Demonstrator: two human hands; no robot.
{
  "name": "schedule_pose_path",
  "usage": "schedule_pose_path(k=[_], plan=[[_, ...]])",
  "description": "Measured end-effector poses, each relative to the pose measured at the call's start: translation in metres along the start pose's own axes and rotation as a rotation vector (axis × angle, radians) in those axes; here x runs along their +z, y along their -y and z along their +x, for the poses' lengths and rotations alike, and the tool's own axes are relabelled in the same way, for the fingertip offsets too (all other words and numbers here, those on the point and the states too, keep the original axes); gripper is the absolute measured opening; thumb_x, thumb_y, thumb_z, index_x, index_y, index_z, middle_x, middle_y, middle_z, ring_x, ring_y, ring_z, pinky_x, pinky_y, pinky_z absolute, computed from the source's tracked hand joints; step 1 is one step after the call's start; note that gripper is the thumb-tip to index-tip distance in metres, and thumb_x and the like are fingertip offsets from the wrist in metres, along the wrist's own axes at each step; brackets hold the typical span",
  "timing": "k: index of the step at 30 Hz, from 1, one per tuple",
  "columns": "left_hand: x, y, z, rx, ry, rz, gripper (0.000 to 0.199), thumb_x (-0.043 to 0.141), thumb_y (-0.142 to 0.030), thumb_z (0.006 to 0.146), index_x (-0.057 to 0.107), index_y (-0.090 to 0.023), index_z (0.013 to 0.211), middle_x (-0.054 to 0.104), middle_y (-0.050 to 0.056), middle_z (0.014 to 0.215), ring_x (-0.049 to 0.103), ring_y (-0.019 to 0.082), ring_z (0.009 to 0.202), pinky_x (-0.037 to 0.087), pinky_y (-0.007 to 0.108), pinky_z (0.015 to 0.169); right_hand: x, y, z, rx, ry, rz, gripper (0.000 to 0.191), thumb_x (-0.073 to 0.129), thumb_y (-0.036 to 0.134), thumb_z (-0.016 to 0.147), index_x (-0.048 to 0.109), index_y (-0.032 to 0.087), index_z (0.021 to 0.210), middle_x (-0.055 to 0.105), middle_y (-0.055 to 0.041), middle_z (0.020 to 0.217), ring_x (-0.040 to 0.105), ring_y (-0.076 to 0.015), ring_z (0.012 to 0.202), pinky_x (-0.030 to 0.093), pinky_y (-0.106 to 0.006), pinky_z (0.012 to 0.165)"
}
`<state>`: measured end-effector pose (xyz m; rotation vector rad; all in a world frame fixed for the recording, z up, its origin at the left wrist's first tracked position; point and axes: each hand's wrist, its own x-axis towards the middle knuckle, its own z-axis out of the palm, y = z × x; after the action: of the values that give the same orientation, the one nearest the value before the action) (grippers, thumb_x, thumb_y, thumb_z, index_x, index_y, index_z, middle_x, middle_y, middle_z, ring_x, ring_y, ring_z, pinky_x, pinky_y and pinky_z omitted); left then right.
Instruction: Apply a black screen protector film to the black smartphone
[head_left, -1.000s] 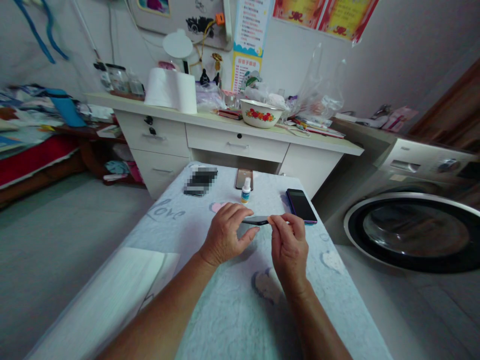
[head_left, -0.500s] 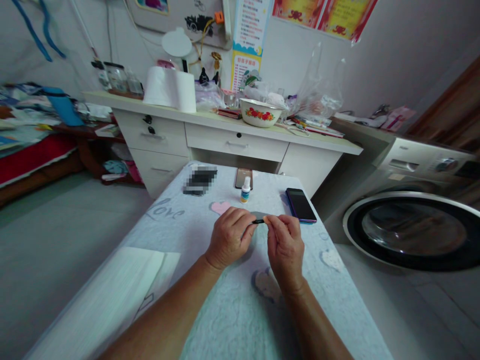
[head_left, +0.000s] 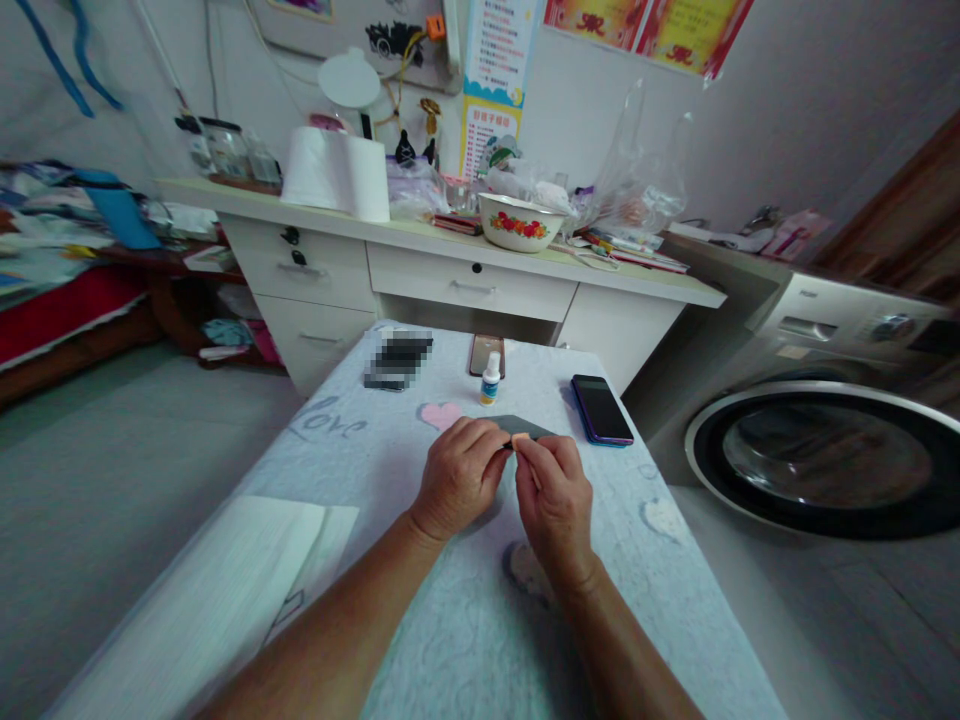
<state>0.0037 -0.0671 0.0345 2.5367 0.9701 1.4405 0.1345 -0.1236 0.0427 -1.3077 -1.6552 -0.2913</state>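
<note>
Above the middle of the table, my left hand [head_left: 461, 475] is closed in a pinch on a small, thin black piece. Close beside it, my right hand [head_left: 555, 500] pinches a small peach-coloured piece [head_left: 520, 440] against the black one. The fingers cover most of both, so their kind is unclear. Just past the hands stands a small white spray bottle [head_left: 490, 380] with a blue and yellow label. Behind that lies a brown phone or phone case [head_left: 487, 356]. A flat grey patch shows beyond my fingertips; I cannot tell whether it is cloth or print.
A dark phone [head_left: 602, 410] lies at the table's right edge, and a blurred-out dark object [head_left: 401, 360] at the far left. Folded pale cloth [head_left: 217, 590] covers the near left. Beyond are a white desk [head_left: 472, 282] with a flowered bowl [head_left: 520, 222] and a washing machine [head_left: 817, 400].
My right hand has shifted left, closer to my left hand, bringing the peach-coloured piece along the black one. My left hand stays nearly in place. More of the grey patch shows.
</note>
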Motion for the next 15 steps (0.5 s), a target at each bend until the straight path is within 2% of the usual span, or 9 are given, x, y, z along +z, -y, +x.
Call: schedule_pose_path(k=[5, 15], plan=[[0.0, 0.0, -0.001, -0.012, 0.004, -0.027, 0.013, 0.05, -0.021, 0.091, 0.062, -0.018, 0.096, 0.066, 0.007, 0.092, 0.057, 0.02, 0.089, 0.047, 0.034, 0.081, 0.002, 0.002, -0.001, 0.001, 0.026, 0.024, 0.022, 0.047, 0.012, 0.091, 0.064, 0.02, 0.104, 0.054, -0.0028, 0.087, 0.057, -0.0122, 0.077, 0.05, -0.023, 0.069], [0.001, 0.002, -0.002, -0.011, -0.021, -0.02, 0.011, 0.054, -0.019, 0.088, 0.061, -0.019, 0.097, 0.065, 0.006, 0.093, 0.058, 0.021, 0.09, 0.049, 0.036, 0.082, -0.011, -0.019, 0.004, 0.061, -0.08, -0.052, 0.017, 0.052, 0.015, 0.09, 0.066, 0.02, 0.1, 0.056, -0.003, 0.086, 0.059, -0.0129, 0.078, 0.05, -0.025, 0.07]])
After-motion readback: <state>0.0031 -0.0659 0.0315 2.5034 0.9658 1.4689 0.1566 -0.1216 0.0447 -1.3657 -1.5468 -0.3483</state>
